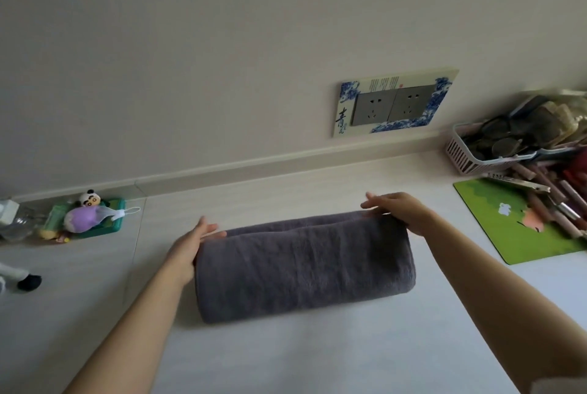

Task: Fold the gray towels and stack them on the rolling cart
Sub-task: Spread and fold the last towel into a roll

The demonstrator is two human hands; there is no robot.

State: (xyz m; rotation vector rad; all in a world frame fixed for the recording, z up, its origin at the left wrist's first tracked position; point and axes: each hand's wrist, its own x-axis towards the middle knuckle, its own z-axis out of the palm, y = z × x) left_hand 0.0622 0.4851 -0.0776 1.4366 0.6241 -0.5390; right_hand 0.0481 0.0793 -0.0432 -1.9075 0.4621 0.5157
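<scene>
A dark gray towel (303, 266) lies folded into a thick rectangle on the pale counter (286, 358), long side running left to right. My left hand (190, 242) lies against the towel's left end with straight fingers reaching along its far edge. My right hand (401, 211) rests on the far right corner, fingers straight and pointing left. Both hands touch the towel without curling round it. No rolling cart shows in the head view.
A green tray (104, 228) with a small panda figure and a purple toy sits far left. A green mat (521, 222), brushes and a pink basket (476, 155) of clutter crowd the right. A wall socket panel (394, 104) hangs behind.
</scene>
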